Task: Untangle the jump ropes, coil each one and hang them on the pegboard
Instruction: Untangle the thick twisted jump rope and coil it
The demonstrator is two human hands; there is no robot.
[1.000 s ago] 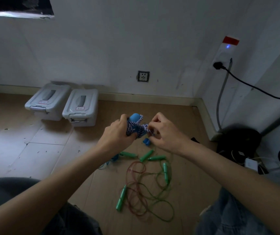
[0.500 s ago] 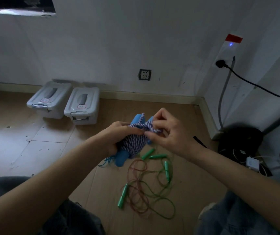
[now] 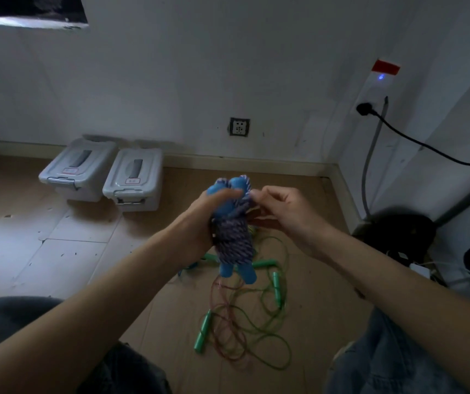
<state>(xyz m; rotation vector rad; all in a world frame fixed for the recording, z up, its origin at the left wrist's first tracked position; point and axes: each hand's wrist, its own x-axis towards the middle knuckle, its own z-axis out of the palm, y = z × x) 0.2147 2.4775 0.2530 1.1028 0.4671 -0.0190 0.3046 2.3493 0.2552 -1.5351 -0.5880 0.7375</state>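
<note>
- Above a tan wood-plank floor (image 3: 307,322), a person's left hand (image 3: 199,220) is reaching forward on a bare, outstretched forearm, its fingers curling around a blue-handled jump rope with a blue-and-white braided cord wound into a tight bundle (image 3: 232,237).
- The right hand (image 3: 282,211) is coming in from the other side, thumb and forefinger pinching a strand of the braided cord at the bundle's upper right edge, the remaining fingers bending loosely beneath.
- The bundle is standing roughly upright between the two hands, two smooth rounded blue handle ends poking above the left fingers and two more hanging out below the coils.
- The cord is showing a twisted, ropy texture; the handles are looking smooth and matte.
- On the floor directly below the hands, thin green and red cords with slim green cylindrical handles (image 3: 245,325) are lying in loose, overlapping loops, well apart from either hand.
- Against the white wall, two pale grey lidded plastic storage boxes (image 3: 134,180) are sitting side by side, just touching.
- A black cable (image 3: 416,143) is trailing from a wall plug at the right.
</note>
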